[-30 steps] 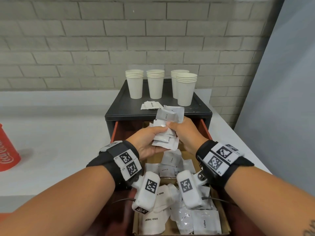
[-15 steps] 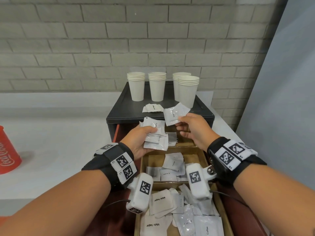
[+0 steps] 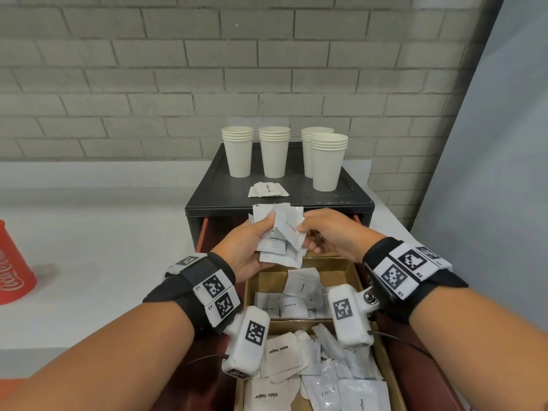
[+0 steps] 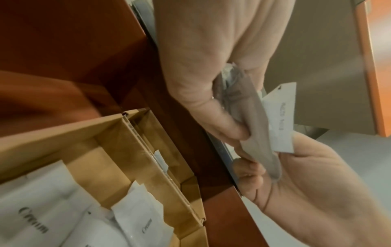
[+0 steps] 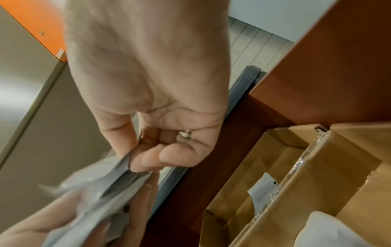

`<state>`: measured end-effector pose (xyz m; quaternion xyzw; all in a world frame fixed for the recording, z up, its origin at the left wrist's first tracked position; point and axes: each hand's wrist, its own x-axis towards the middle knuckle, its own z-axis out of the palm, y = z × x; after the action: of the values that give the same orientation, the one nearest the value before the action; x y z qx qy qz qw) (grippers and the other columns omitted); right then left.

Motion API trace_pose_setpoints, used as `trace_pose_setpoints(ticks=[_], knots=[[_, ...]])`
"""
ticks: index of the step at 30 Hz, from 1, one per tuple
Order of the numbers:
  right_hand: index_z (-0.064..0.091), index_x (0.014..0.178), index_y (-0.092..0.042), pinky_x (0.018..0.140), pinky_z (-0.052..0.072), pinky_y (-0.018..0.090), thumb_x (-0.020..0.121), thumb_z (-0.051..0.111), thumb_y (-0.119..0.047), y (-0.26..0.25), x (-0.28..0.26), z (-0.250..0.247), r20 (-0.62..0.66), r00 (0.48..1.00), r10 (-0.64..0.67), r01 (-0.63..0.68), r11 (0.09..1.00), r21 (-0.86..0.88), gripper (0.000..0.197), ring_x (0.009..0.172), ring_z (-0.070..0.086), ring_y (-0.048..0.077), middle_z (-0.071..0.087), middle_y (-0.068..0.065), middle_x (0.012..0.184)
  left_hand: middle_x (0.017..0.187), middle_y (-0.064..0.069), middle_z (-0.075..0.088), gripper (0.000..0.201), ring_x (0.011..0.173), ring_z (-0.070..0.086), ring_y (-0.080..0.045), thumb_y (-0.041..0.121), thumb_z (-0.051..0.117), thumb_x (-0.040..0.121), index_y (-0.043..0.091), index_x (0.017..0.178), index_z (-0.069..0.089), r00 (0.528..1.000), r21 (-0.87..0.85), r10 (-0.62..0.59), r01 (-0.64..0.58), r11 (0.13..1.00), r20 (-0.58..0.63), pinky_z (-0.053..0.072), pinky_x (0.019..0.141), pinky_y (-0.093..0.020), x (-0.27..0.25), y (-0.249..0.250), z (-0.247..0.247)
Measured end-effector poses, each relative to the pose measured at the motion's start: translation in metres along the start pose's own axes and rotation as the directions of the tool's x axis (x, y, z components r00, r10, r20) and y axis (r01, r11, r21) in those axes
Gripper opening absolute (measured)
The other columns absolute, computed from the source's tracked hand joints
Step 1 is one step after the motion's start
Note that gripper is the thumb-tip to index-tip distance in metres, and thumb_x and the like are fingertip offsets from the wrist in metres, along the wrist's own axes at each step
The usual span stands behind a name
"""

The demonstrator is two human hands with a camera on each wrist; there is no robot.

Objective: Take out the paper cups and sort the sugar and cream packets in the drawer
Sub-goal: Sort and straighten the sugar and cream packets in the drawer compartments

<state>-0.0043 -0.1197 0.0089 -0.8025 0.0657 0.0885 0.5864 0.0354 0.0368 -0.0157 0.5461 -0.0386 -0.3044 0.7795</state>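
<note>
White, slightly glossy packets, thin and crinkled, fill the left hand (image 3: 252, 250), whose fingers and thumb curl round a loose sheaf of packets (image 3: 277, 247). The right hand (image 3: 329, 235) pinches the edge of one cream packet (image 3: 292, 229) at the sheaf's top, thumb against forefinger, other fingers curled in. Below lies the open drawer (image 3: 421, 366), reddish wood, holding a brown cardboard divider tray (image 3: 341, 272). Its middle compartment holds flat cream packets (image 3: 292, 305); the nearest holds a mixed heap (image 3: 320, 378) of sugar, cream and coffee, so sorting looks partly done. The paper cups (image 3: 274, 152), four matte off-white stacks, already stand on the black cabinet top (image 3: 353, 194), beside a few loose packets (image 3: 268, 189).
</note>
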Motion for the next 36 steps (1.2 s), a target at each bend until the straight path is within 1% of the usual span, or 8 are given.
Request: trace_pose_setpoints(ticks=[9,18,22,25,27,30,33,36], knots=[[0.061,0.086,-0.012,0.051,0.045,0.015,0.094,0.054,-0.009,0.000,0.002,-0.002,-0.033,0.999,-0.037,0.034,0.994,-0.102,0.011,0.053,0.051,0.007,0.060,0.002,0.068,0.123,-0.018,0.061,0.035,0.105,0.062,-0.033,0.005,0.049,0.094,0.016,0.127,0.048,0.994,-0.045,0.079,-0.083,0.996,-0.076,0.052,0.083,-0.047,0.001,0.004,-0.003],[0.058,0.122,-0.009,0.047,0.041,0.014,0.093,0.051,-0.003,0.009,0.001,-0.013,0.006,0.987,0.158,-0.147,0.936,-0.320,0.030,0.052,0.047,0.006,0.059,0.006,0.072,0.121,-0.011,0.062,0.033,0.104,0.062,-0.030,0.007,0.054,0.092,0.021,0.121,0.048,0.967,-0.052,0.118,-0.133,0.990,-0.226,0.048,0.095,-0.051,0.008,0.006,-0.016],[0.054,0.127,-0.011,0.067,0.049,0.021,0.098,0.046,-0.022,0.010,0.004,0.002,-0.025,0.992,0.121,-0.122,0.929,-0.349,0.032,0.075,0.055,0.012,0.060,0.007,0.096,0.114,-0.012,0.064,0.034,0.093,0.065,-0.027,0.005,0.053,0.092,0.018,0.123,0.049,0.975,-0.057,0.106,-0.119,0.991,-0.197,0.053,0.085,-0.048,0.007,0.005,-0.014],[0.049,0.127,-0.015,0.090,0.048,0.033,0.099,0.043,-0.034,0.002,0.008,0.011,-0.059,0.997,0.047,-0.055,0.989,-0.136,0.035,0.098,0.057,0.018,0.059,0.007,0.113,0.106,-0.012,0.066,0.033,0.087,0.066,-0.025,0.003,0.049,0.094,0.016,0.124,0.050,0.988,-0.025,0.104,-0.108,0.994,-0.114,0.055,0.070,-0.040,0.004,0.002,-0.009],[0.052,0.121,-0.017,0.082,0.054,0.031,0.094,0.054,-0.027,-0.001,0.011,0.016,-0.072,0.996,-0.045,0.045,0.999,-0.008,0.029,0.091,0.060,0.016,0.061,0.004,0.105,0.108,-0.013,0.066,0.032,0.088,0.066,-0.025,0.004,0.047,0.095,0.015,0.125,0.052,0.993,-0.020,0.105,-0.106,0.994,-0.046,0.058,0.068,-0.039,0.002,0.000,-0.004],[0.053,0.121,-0.018,0.065,0.053,0.023,0.089,0.063,-0.015,-0.001,0.017,0.017,-0.183,0.975,-0.127,0.115,0.991,-0.075,0.034,0.090,0.062,0.015,0.061,0.006,0.107,0.114,-0.015,0.066,0.030,0.093,0.066,-0.027,0.010,0.044,0.097,0.015,0.126,0.052,0.995,-0.076,0.101,-0.101,0.992,-0.002,0.058,0.074,-0.041,0.001,-0.001,-0.002],[0.055,0.112,-0.020,0.078,0.054,0.027,0.088,0.063,-0.010,0.003,0.020,0.008,-0.276,0.952,-0.131,0.110,0.990,-0.092,0.028,0.100,0.061,0.018,0.060,0.006,0.117,0.106,-0.014,0.068,0.027,0.091,0.067,-0.028,0.009,0.044,0.097,0.016,0.122,0.053,0.997,-0.106,0.067,-0.071,0.992,-0.047,0.054,0.072,-0.043,0.000,0.002,-0.008],[0.057,0.116,-0.016,0.071,0.053,0.025,0.090,0.060,-0.011,0.009,0.015,0.002,-0.235,0.972,-0.010,-0.018,0.993,-0.116,0.027,0.092,0.059,0.016,0.059,0.007,0.114,0.103,-0.016,0.066,0.031,0.087,0.065,-0.029,0.006,0.047,0.094,0.013,0.124,0.049,0.993,-0.106,-0.004,-0.008,0.994,-0.119,0.054,0.071,-0.043,0.000,0.005,-0.015]])
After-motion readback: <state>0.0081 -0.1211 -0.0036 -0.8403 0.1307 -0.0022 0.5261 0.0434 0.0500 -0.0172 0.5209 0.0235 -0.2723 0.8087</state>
